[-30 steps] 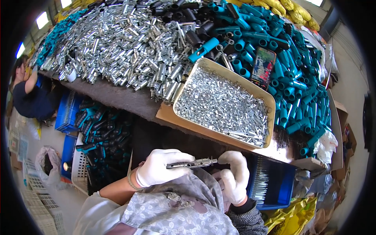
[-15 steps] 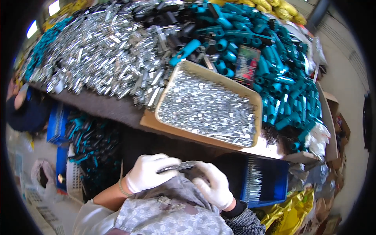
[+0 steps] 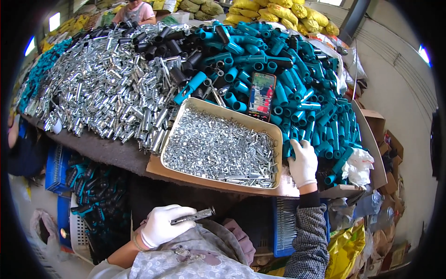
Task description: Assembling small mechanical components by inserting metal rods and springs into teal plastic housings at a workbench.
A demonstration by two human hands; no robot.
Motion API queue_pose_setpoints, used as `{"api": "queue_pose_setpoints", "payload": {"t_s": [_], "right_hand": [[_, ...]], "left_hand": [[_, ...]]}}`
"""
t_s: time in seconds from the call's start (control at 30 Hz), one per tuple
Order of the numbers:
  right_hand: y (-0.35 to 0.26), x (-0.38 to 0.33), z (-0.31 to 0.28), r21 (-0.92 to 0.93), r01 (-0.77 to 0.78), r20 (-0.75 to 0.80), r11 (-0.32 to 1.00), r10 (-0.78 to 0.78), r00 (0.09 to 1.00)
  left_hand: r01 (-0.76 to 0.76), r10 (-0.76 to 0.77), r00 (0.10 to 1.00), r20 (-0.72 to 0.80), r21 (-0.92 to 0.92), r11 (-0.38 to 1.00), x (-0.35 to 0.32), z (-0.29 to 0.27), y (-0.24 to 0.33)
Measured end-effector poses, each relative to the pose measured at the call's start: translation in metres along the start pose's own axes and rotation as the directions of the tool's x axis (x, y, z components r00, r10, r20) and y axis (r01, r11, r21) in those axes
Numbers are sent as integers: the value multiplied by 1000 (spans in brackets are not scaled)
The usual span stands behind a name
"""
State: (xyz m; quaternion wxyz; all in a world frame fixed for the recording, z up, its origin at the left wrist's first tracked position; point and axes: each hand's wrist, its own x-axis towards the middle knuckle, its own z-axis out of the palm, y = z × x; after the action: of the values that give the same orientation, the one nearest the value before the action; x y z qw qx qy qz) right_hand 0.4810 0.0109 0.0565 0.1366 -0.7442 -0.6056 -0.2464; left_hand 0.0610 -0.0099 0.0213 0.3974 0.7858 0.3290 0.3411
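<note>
My left hand [image 3: 162, 225], in a white glove, holds a slim dark metal tool [image 3: 194, 215] level above my lap. My right hand [image 3: 303, 162], also gloved, reaches up onto the heap of teal plastic tube pieces [image 3: 306, 93] at the right of the table, its fingers resting on one piece beside the tray's right edge. Between the hands stands a tan metal tray [image 3: 174, 124] filled with small silvery screws [image 3: 218, 149].
A big pile of silvery metal tubes [image 3: 107, 88] covers the table's left, black tube pieces [image 3: 176, 46] lie behind. A phone [image 3: 261, 96] leans on the teal heap. Blue crates [image 3: 58, 169] sit below left, a blue box [image 3: 283, 228] by my lap. Another person [image 3: 134, 11] sits far back.
My right hand has let go of the tool at my lap and moved up to the teal pieces by the tray. The left hand still holds the tool.
</note>
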Motion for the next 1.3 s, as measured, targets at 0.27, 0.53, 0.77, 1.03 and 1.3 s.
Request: {"api": "queue_pose_setpoints", "payload": {"t_s": [0.27, 0.53, 0.77, 1.03, 1.3], "right_hand": [[20, 19, -44, 395, -162, -292, 904, 291, 911], [-30, 7, -61, 769, -372, 239, 519, 306, 921], [-63, 21, -20, 878, -231, 191, 420, 136, 972], [-89, 2, 2, 849, -143, 100, 509, 111, 989], [-100, -44, -91, 846, -189, 317, 498, -186, 930]], "left_hand": [[-35, 37, 999, -23, 67, 997, -4, -4, -3], [-51, 49, 997, 60, 31, 998, 8, 1, 1], [-42, 42, 999, 21, 16, 999, 4, 0, 2], [-8, 9, 1000, 23, -43, 999, 9, -1, 8], [-44, 46, 995, -89, 20, 999, 2, -19, 4]]}}
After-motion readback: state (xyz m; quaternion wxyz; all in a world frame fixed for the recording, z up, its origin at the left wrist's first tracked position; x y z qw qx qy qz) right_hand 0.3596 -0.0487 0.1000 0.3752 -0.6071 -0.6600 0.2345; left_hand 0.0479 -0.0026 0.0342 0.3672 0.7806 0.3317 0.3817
